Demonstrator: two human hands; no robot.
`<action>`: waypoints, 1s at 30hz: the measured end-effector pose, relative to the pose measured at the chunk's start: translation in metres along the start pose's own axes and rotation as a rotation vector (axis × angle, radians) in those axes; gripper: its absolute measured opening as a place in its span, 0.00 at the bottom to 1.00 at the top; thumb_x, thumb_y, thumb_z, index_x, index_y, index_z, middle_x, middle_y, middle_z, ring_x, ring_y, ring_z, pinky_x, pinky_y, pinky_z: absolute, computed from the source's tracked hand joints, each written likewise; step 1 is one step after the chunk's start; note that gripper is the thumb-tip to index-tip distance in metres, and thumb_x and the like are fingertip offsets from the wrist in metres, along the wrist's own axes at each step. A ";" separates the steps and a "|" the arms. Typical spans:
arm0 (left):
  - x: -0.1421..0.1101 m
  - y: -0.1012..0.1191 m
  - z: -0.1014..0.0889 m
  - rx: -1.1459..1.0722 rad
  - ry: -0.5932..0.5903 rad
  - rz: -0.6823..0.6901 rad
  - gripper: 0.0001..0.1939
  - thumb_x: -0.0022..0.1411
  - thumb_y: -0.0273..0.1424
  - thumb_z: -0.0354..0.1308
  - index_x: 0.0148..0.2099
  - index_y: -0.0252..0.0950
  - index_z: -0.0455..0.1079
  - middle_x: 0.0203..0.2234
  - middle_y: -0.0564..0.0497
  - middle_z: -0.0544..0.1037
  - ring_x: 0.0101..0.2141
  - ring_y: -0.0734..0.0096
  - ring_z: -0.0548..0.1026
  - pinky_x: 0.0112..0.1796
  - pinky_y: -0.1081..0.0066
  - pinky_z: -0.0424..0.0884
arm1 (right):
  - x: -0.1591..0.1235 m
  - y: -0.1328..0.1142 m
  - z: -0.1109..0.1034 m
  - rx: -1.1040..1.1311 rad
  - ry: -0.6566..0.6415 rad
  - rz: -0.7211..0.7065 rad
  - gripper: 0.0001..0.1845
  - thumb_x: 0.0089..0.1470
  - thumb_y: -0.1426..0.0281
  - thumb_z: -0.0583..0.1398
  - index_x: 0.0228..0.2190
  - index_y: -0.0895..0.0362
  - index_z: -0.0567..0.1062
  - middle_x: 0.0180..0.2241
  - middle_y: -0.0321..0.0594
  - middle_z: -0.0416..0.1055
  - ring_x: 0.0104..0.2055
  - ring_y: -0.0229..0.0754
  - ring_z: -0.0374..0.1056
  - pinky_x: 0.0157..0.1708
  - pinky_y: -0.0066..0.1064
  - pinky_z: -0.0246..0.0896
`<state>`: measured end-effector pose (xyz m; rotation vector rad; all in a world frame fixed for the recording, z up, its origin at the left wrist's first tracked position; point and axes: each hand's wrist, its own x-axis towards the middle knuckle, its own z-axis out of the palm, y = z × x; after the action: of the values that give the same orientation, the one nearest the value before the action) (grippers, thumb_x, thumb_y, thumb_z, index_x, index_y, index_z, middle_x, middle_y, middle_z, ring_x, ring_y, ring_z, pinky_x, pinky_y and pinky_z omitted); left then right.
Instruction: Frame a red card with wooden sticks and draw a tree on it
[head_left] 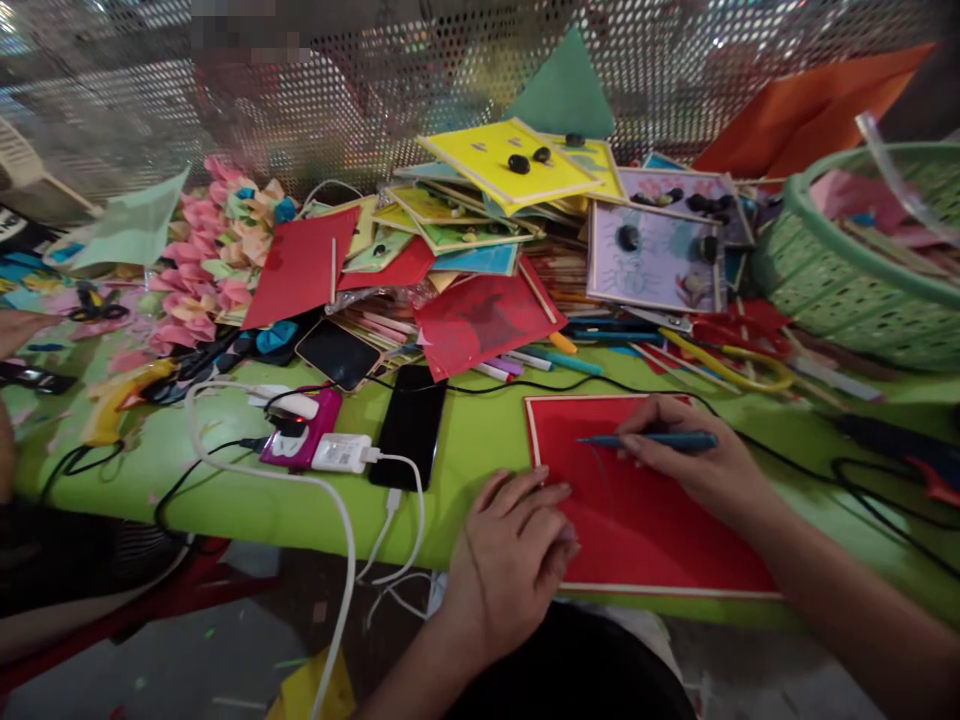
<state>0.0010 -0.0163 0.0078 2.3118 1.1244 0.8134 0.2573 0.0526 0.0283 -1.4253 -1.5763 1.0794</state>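
Observation:
A red sheet with a pale raised border [660, 530] lies on the green table in front of me. My right hand [679, 450] is closed around a blue marker [679, 440], its tip over the upper left of the sheet. A faint curved line runs down the red surface below that tip. Resting on the sheet's left edge is my left hand [517, 550], fingers loosely bent and apart, holding nothing. Further left lies a black phone [409, 425] with a white cable plugged in.
Behind are piled decorated cards [510, 165], markers [551, 358] and yellow-handled scissors [757, 375]. A green basket [862, 270] stands at right. A magenta power strip [304, 430], cables, pink paper flowers [199, 260] and a yellow glue gun [124, 400] occupy the left. Another person's arm shows far left.

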 end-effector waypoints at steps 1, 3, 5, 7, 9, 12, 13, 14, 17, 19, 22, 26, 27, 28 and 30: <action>0.000 0.000 0.000 -0.005 -0.003 -0.002 0.07 0.76 0.32 0.54 0.45 0.40 0.73 0.56 0.50 0.83 0.62 0.61 0.74 0.64 0.55 0.64 | 0.000 -0.001 0.000 -0.003 -0.003 0.010 0.22 0.54 0.47 0.69 0.28 0.53 0.78 0.25 0.38 0.76 0.28 0.41 0.69 0.29 0.33 0.64; 0.001 0.001 0.000 -0.012 -0.003 -0.008 0.05 0.75 0.31 0.55 0.45 0.40 0.72 0.56 0.51 0.82 0.63 0.62 0.73 0.65 0.55 0.64 | 0.000 -0.002 0.000 -0.008 -0.006 0.029 0.23 0.53 0.46 0.69 0.28 0.53 0.78 0.25 0.38 0.77 0.28 0.41 0.70 0.30 0.34 0.65; 0.001 0.001 0.000 -0.012 -0.003 -0.007 0.04 0.75 0.30 0.56 0.45 0.40 0.72 0.57 0.51 0.82 0.63 0.62 0.73 0.65 0.55 0.63 | 0.000 -0.003 0.000 -0.010 -0.006 0.038 0.23 0.52 0.46 0.69 0.29 0.53 0.78 0.26 0.38 0.76 0.28 0.42 0.70 0.30 0.34 0.66; 0.001 0.001 0.000 -0.008 -0.001 -0.005 0.04 0.75 0.30 0.56 0.45 0.40 0.72 0.57 0.51 0.82 0.63 0.62 0.73 0.65 0.56 0.63 | 0.000 -0.002 0.000 -0.008 -0.007 0.034 0.23 0.52 0.46 0.69 0.29 0.53 0.78 0.26 0.38 0.76 0.28 0.42 0.70 0.30 0.34 0.66; 0.001 0.002 -0.001 -0.005 -0.007 -0.009 0.05 0.75 0.30 0.55 0.45 0.40 0.72 0.57 0.51 0.82 0.63 0.62 0.73 0.65 0.56 0.63 | 0.000 -0.002 0.000 -0.006 -0.010 0.023 0.21 0.54 0.48 0.69 0.29 0.53 0.78 0.26 0.38 0.76 0.28 0.41 0.70 0.30 0.33 0.65; 0.001 0.002 -0.001 -0.009 -0.012 -0.015 0.06 0.76 0.30 0.55 0.45 0.40 0.73 0.57 0.50 0.82 0.63 0.62 0.73 0.65 0.56 0.63 | 0.000 0.000 0.000 -0.009 -0.017 0.010 0.18 0.55 0.51 0.69 0.29 0.53 0.78 0.26 0.37 0.76 0.28 0.41 0.69 0.30 0.32 0.63; 0.001 0.002 -0.001 -0.010 -0.011 -0.016 0.06 0.76 0.30 0.55 0.45 0.40 0.73 0.57 0.50 0.82 0.63 0.62 0.73 0.65 0.56 0.64 | 0.000 0.000 0.000 -0.012 -0.021 0.009 0.18 0.55 0.51 0.69 0.30 0.53 0.78 0.26 0.37 0.76 0.28 0.40 0.68 0.30 0.32 0.63; 0.001 0.002 -0.001 -0.010 -0.008 -0.015 0.06 0.76 0.30 0.55 0.45 0.40 0.73 0.57 0.50 0.82 0.63 0.62 0.73 0.65 0.56 0.64 | 0.000 0.001 0.000 -0.016 -0.024 0.009 0.18 0.56 0.52 0.69 0.30 0.53 0.78 0.26 0.37 0.76 0.28 0.40 0.68 0.30 0.32 0.62; 0.001 0.002 -0.001 -0.007 0.003 -0.006 0.06 0.75 0.30 0.55 0.45 0.40 0.73 0.57 0.50 0.82 0.63 0.62 0.74 0.64 0.55 0.64 | -0.001 0.002 -0.001 -0.033 -0.022 0.011 0.18 0.56 0.52 0.68 0.30 0.53 0.78 0.27 0.37 0.76 0.29 0.40 0.68 0.30 0.32 0.62; 0.001 0.002 0.000 -0.005 0.011 0.001 0.06 0.75 0.29 0.54 0.45 0.40 0.73 0.56 0.49 0.82 0.62 0.62 0.74 0.64 0.55 0.65 | -0.001 0.001 -0.001 -0.047 -0.019 0.013 0.19 0.56 0.50 0.68 0.30 0.53 0.78 0.26 0.37 0.76 0.29 0.41 0.68 0.30 0.33 0.62; 0.001 0.002 0.000 0.000 0.008 -0.004 0.06 0.75 0.29 0.54 0.45 0.40 0.73 0.56 0.49 0.83 0.62 0.61 0.74 0.64 0.54 0.65 | 0.000 -0.002 0.000 -0.061 -0.018 0.017 0.21 0.55 0.48 0.68 0.29 0.53 0.78 0.25 0.37 0.75 0.28 0.41 0.68 0.30 0.34 0.62; 0.001 0.002 -0.001 0.005 -0.001 -0.006 0.06 0.75 0.29 0.55 0.45 0.40 0.73 0.56 0.50 0.83 0.62 0.62 0.74 0.64 0.54 0.66 | 0.001 -0.004 0.001 -0.057 -0.013 0.007 0.21 0.55 0.47 0.68 0.28 0.52 0.78 0.25 0.37 0.75 0.28 0.41 0.68 0.29 0.34 0.62; 0.001 0.002 -0.001 0.007 -0.002 -0.007 0.06 0.74 0.29 0.55 0.45 0.40 0.73 0.56 0.50 0.83 0.62 0.62 0.74 0.64 0.55 0.66 | 0.001 -0.004 0.001 -0.055 -0.011 0.007 0.21 0.55 0.47 0.68 0.28 0.52 0.78 0.25 0.37 0.76 0.28 0.41 0.68 0.29 0.34 0.62; 0.001 0.002 -0.001 0.011 -0.001 -0.008 0.06 0.74 0.29 0.55 0.45 0.40 0.73 0.56 0.50 0.83 0.62 0.62 0.74 0.64 0.55 0.66 | 0.001 -0.004 0.001 -0.053 -0.009 0.009 0.21 0.55 0.47 0.67 0.28 0.52 0.78 0.25 0.38 0.76 0.28 0.42 0.68 0.29 0.34 0.63; 0.000 0.002 0.000 0.019 -0.004 -0.010 0.06 0.74 0.29 0.55 0.45 0.40 0.73 0.56 0.49 0.83 0.62 0.62 0.74 0.64 0.55 0.66 | 0.002 -0.003 0.002 -0.051 -0.005 0.014 0.21 0.55 0.47 0.68 0.28 0.52 0.78 0.25 0.38 0.76 0.28 0.42 0.68 0.30 0.34 0.63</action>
<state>0.0020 -0.0172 0.0093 2.3199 1.1457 0.7973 0.2544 0.0542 0.0309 -1.4704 -1.6103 1.0582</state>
